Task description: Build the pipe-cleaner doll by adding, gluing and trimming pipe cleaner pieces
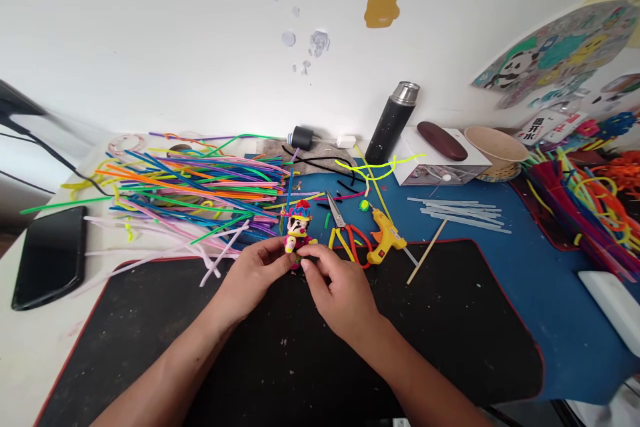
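Note:
A small pipe-cleaner figure with a red and blue headdress and a pale face stands upright at the far edge of the black mat. My left hand pinches its left side with thumb and fingers. From the right, my right hand closes on the figure's lower part with its fingertips. The two hands nearly touch each other below the figure.
A heap of coloured pipe cleaners lies behind on the left, another at the right. Scissors, a yellow glue gun, glue sticks and a wooden stick lie right of the figure. A phone, flask, paper bowl.

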A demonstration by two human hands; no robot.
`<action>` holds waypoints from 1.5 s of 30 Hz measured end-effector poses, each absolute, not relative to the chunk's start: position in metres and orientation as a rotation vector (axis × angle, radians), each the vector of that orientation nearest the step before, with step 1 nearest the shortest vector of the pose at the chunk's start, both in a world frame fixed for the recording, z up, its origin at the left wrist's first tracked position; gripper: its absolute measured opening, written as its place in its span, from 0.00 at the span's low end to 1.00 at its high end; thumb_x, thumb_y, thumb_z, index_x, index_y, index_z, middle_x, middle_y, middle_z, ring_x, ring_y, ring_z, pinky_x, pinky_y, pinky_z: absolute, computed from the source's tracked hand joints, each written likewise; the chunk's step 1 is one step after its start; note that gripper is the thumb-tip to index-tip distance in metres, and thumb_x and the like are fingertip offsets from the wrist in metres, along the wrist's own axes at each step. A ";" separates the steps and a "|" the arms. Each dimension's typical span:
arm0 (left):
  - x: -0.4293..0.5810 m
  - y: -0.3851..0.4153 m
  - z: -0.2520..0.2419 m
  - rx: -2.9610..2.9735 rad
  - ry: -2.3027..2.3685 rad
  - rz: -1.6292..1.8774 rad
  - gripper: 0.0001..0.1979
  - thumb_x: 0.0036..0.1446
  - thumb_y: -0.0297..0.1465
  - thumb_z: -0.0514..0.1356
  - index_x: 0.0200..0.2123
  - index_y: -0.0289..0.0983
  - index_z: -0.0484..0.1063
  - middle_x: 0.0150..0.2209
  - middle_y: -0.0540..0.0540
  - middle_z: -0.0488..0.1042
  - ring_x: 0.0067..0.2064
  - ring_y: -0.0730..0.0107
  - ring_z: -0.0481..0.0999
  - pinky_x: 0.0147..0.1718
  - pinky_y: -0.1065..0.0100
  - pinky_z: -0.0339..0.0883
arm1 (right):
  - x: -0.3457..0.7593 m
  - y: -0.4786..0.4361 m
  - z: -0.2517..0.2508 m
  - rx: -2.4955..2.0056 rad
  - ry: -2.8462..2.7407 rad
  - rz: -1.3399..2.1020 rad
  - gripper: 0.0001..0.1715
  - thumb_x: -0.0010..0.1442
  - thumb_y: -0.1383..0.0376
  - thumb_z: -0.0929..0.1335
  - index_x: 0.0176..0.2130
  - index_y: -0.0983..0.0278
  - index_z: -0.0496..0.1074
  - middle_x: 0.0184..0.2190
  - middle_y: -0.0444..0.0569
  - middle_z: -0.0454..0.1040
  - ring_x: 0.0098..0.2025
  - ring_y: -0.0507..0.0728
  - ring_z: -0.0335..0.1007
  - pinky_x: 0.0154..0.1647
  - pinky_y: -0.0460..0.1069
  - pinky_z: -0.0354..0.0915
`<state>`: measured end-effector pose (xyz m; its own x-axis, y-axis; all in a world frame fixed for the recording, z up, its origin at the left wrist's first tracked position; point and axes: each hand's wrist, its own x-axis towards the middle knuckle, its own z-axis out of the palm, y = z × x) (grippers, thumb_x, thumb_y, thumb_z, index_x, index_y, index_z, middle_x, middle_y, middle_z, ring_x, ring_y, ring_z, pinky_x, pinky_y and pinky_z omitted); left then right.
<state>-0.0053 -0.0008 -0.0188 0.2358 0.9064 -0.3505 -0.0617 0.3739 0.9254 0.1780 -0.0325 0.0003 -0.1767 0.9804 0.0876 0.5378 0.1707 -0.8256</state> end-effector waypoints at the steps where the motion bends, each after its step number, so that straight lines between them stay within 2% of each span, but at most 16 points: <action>1: -0.005 0.000 -0.019 0.950 1.120 0.831 0.22 0.50 0.40 0.76 0.48 0.39 0.86 0.47 0.43 0.87 0.50 0.48 0.83 0.53 0.58 0.73 | 0.178 -0.033 0.000 -1.435 -1.796 0.883 0.17 0.73 0.61 0.64 0.53 0.61 0.79 0.21 0.40 0.74 0.20 0.53 0.67 0.25 0.47 0.57; 10: -0.004 0.000 -0.020 0.782 0.958 0.885 0.20 0.54 0.38 0.74 0.50 0.39 0.86 0.52 0.41 0.85 0.56 0.49 0.80 0.60 0.56 0.67 | 0.179 -0.031 0.000 -1.413 -1.765 0.937 0.18 0.73 0.61 0.65 0.55 0.61 0.79 0.19 0.38 0.66 0.18 0.51 0.59 0.23 0.47 0.53; 18: -0.003 -0.001 -0.017 0.714 0.934 0.867 0.20 0.51 0.37 0.75 0.48 0.40 0.87 0.51 0.42 0.86 0.55 0.48 0.80 0.59 0.56 0.66 | 0.181 -0.031 0.003 -1.395 -1.757 0.910 0.18 0.73 0.61 0.64 0.54 0.61 0.80 0.18 0.37 0.64 0.18 0.51 0.58 0.24 0.47 0.53; 23: -0.003 -0.001 -0.019 0.727 0.963 0.880 0.20 0.51 0.37 0.75 0.48 0.38 0.86 0.51 0.41 0.86 0.55 0.48 0.80 0.59 0.56 0.66 | 0.183 -0.033 0.001 -1.398 -1.758 0.912 0.18 0.73 0.61 0.65 0.54 0.60 0.80 0.19 0.37 0.65 0.19 0.51 0.60 0.25 0.47 0.55; 30: 0.000 0.000 -0.017 0.672 0.971 0.896 0.20 0.48 0.37 0.76 0.45 0.38 0.87 0.47 0.41 0.87 0.52 0.49 0.81 0.54 0.58 0.70 | 0.181 -0.034 -0.002 -1.390 -1.777 0.917 0.19 0.73 0.62 0.65 0.57 0.58 0.80 0.20 0.39 0.71 0.19 0.52 0.64 0.23 0.47 0.56; 38: -0.001 -0.001 -0.017 0.641 0.924 0.962 0.22 0.50 0.38 0.77 0.48 0.40 0.86 0.50 0.41 0.86 0.53 0.52 0.81 0.54 0.60 0.70 | 0.184 -0.037 0.000 -1.308 -1.695 0.850 0.19 0.73 0.63 0.65 0.57 0.59 0.82 0.28 0.44 0.83 0.24 0.54 0.75 0.30 0.48 0.69; 41: -0.001 -0.001 -0.017 0.619 0.921 0.984 0.22 0.50 0.39 0.78 0.49 0.40 0.86 0.51 0.41 0.86 0.53 0.52 0.82 0.54 0.61 0.71 | 0.186 -0.039 -0.001 -1.305 -1.711 0.856 0.19 0.73 0.64 0.65 0.56 0.58 0.82 0.34 0.46 0.86 0.27 0.55 0.79 0.33 0.48 0.73; 43: -0.001 -0.001 -0.017 0.618 0.925 0.990 0.23 0.49 0.39 0.78 0.48 0.40 0.86 0.50 0.40 0.86 0.53 0.51 0.82 0.54 0.61 0.71 | 0.186 -0.040 -0.002 -1.300 -1.725 0.866 0.20 0.73 0.64 0.65 0.57 0.57 0.81 0.40 0.46 0.88 0.31 0.55 0.83 0.36 0.48 0.75; 45: 0.000 -0.001 -0.017 0.628 0.930 0.995 0.23 0.49 0.39 0.78 0.48 0.40 0.86 0.51 0.40 0.86 0.53 0.51 0.82 0.55 0.60 0.71 | 0.185 -0.040 -0.003 -1.288 -1.736 0.874 0.20 0.73 0.65 0.66 0.59 0.57 0.81 0.46 0.47 0.87 0.39 0.57 0.86 0.42 0.49 0.77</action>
<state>-0.0002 -0.0013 -0.0174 0.2334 0.9032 -0.3601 -0.4204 0.4277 0.8002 0.1854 -0.0404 -0.0034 -0.1744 0.9663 0.1893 0.4233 0.2471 -0.8716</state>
